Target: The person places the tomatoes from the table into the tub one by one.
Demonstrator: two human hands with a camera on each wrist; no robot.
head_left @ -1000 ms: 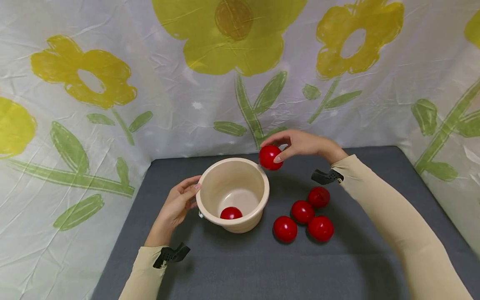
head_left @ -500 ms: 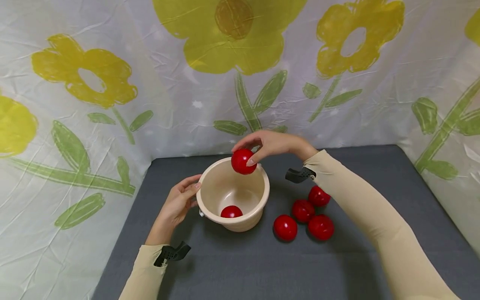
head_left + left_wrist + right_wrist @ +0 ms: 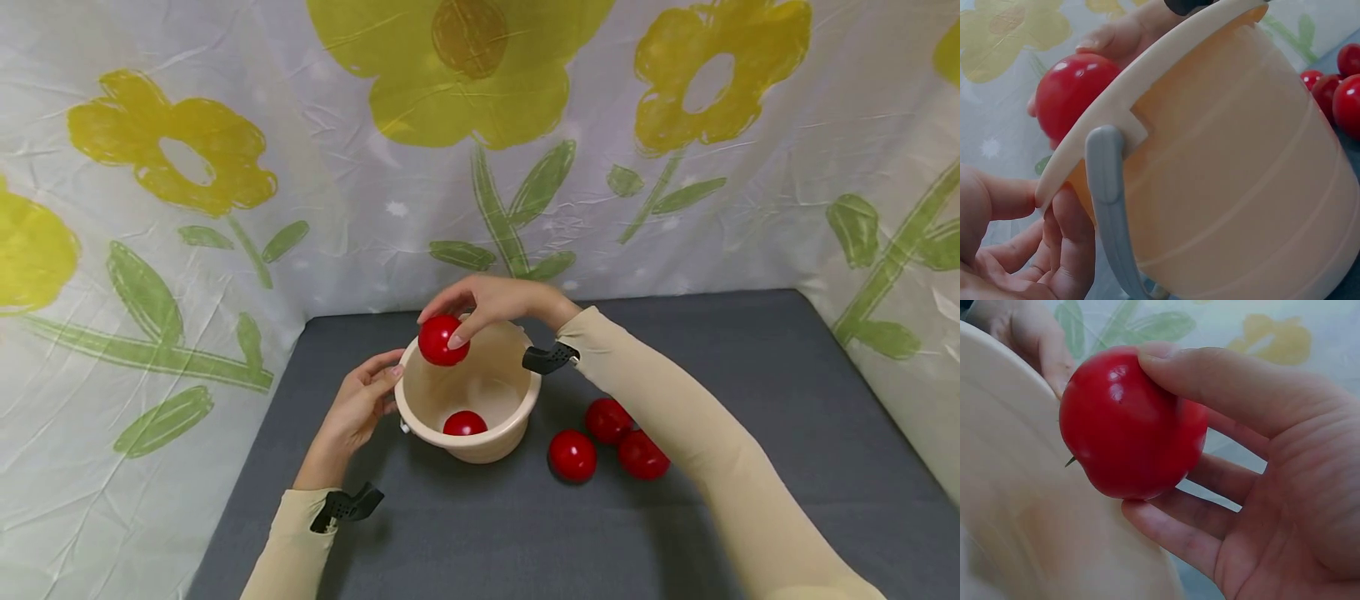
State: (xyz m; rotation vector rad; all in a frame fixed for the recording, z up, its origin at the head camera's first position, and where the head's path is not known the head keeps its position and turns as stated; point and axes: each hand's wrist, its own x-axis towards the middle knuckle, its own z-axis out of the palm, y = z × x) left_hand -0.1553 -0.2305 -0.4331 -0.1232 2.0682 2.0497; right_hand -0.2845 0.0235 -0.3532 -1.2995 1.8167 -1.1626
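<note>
A cream bucket [image 3: 480, 450] with a grey handle [image 3: 1107, 206] stands on the grey mat, with one red tomato [image 3: 465, 423] lying inside it. My left hand [image 3: 360, 404] holds its left rim, thumb on top and fingers [image 3: 1066, 250] under the lip. My right hand [image 3: 439, 330] pinches another red tomato [image 3: 442, 340] between thumb and fingers, just above the bucket's left inner side [image 3: 1016, 506]. That same held tomato [image 3: 1132, 422] fills the right wrist view. Three loose tomatoes [image 3: 572, 456] show on the mat to the right of the bucket.
The grey mat [image 3: 750, 375] covers the table. A white cloth with yellow flowers [image 3: 300, 167] hangs close behind it and along both sides. My right forearm [image 3: 675, 433] crosses over the loose tomatoes and partly hides them.
My right hand carried the tomato leftward, from beside the bucket's right rim to over its left inner side. My forearm now covers one loose tomato. The left hand stayed put.
</note>
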